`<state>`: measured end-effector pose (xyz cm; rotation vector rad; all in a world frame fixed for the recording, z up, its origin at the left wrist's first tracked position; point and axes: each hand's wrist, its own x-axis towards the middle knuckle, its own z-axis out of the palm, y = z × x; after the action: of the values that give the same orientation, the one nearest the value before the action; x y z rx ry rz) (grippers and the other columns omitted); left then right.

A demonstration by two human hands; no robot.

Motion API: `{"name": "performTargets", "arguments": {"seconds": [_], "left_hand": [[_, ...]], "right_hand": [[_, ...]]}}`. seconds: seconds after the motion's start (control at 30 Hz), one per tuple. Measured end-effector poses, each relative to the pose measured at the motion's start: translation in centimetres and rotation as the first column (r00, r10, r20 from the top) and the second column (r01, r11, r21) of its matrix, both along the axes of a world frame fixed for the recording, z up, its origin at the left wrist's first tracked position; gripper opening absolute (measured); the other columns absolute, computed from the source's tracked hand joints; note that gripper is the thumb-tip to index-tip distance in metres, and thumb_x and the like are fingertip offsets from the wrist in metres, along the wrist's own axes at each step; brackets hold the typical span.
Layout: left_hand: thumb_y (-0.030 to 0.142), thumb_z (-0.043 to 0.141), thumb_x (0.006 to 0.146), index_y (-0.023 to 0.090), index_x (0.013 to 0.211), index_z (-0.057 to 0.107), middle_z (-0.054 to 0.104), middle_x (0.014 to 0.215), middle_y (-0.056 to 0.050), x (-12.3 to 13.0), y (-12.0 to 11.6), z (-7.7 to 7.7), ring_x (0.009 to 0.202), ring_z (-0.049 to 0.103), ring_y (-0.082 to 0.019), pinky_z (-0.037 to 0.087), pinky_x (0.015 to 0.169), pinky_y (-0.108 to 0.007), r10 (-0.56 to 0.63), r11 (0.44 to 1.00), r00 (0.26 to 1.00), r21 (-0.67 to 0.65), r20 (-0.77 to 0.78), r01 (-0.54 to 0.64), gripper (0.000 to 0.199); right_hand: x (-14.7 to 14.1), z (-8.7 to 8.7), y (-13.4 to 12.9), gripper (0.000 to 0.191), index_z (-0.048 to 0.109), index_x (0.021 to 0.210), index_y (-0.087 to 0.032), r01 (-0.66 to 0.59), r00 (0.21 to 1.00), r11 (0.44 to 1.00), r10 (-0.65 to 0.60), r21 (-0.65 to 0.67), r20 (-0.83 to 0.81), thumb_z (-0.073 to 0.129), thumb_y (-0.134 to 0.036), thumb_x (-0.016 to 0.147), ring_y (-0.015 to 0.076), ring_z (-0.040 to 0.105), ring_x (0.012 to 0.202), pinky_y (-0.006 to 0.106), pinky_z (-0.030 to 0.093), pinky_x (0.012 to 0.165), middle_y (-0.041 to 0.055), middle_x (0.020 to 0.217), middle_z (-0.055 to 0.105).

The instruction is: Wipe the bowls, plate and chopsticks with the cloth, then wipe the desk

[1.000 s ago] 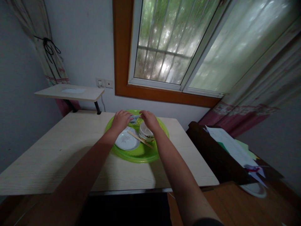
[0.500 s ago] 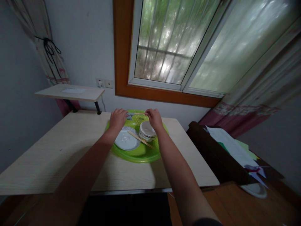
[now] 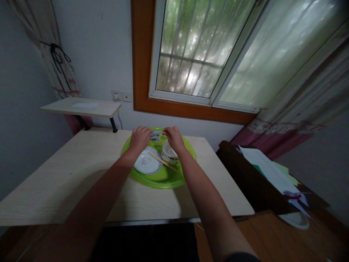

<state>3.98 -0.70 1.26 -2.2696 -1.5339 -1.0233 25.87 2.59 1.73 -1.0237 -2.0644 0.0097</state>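
Pinching grey cloth, left hand, far in green tray.
Right hand: I cannot tell its grip; if it dips, it could knock the bowls.

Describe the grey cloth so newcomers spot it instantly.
On the pale table sits a round green tray. Near its far rim, between the left hand and right hand, is the cloth: grey-blue, crumpled, unlike the white plate and bowls.

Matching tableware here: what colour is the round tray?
The tray is bright green; the head view shows it.
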Motion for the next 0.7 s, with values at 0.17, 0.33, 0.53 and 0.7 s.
{"name": "performTargets", "arguments": {"seconds": [0.17, 0.33, 0.53, 0.7], "left_hand": [[0.032, 0.056, 0.098, 0.025, 0.109, 0.074, 0.074, 0.112, -0.006, -1.2, 0.7, -0.1, 0.108, 0.059, -0.028, 0.042, 0.093, -0.042, 0.135, 0.991, 0.979, -0.034, 0.152, -0.131, 0.022], [0.028, 0.053, 0.099, 0.022, 0.108, 0.074, 0.074, 0.112, -0.006, -1.8, 1.2, -0.2, 0.107, 0.060, -0.027, 0.043, 0.096, -0.040, 0.143, 0.990, 0.964, -0.023, 0.226, -0.141, 0.023], [0.027, 0.054, 0.098, 0.021, 0.106, 0.074, 0.074, 0.110, -0.007, -1.8, 1.3, -0.2, 0.107, 0.059, -0.026, 0.044, 0.096, -0.039, 0.083, 0.996, 0.978, -0.003, 0.189, -0.084, 0.022], [0.028, 0.057, 0.097, 0.022, 0.104, 0.074, 0.075, 0.109, -0.006, -1.5, 1.1, -0.4, 0.106, 0.058, -0.026, 0.043, 0.096, -0.040, 0.040, 0.999, 0.992, 0.002, 0.117, -0.040, 0.020]], "right_hand": [[1.7, 0.1, 0.6, 0.011, 0.070, 0.095, -0.024, 0.159, 0.981, 0.987, -0.156, 0.016, -0.118, 0.060, -0.022, 0.096, 0.0282, 0.053, 0.094, 0.041, 0.044, 0.087, 0.0074, 0.093, 0.072], [2.5, 0.0, 0.9, 0.011, 0.070, 0.095, -0.024, 0.194, 0.968, 0.981, -0.186, 0.029, -0.169, 0.059, -0.022, 0.096, 0.0280, 0.050, 0.096, 0.041, 0.041, 0.091, 0.0061, 0.097, 0.074], [2.7, 0.1, 0.8, 0.011, 0.070, 0.095, -0.023, 0.187, 0.971, 0.982, -0.182, 0.019, -0.157, 0.059, -0.022, 0.096, 0.0272, 0.050, 0.094, 0.040, 0.041, 0.091, 0.0064, 0.095, 0.074], [2.3, 0.1, 0.7, 0.012, 0.070, 0.094, -0.023, 0.144, 0.983, 0.989, -0.146, -0.026, -0.110, 0.059, -0.022, 0.095, 0.0271, 0.051, 0.094, 0.040, 0.042, 0.089, 0.0067, 0.093, 0.073]]}}
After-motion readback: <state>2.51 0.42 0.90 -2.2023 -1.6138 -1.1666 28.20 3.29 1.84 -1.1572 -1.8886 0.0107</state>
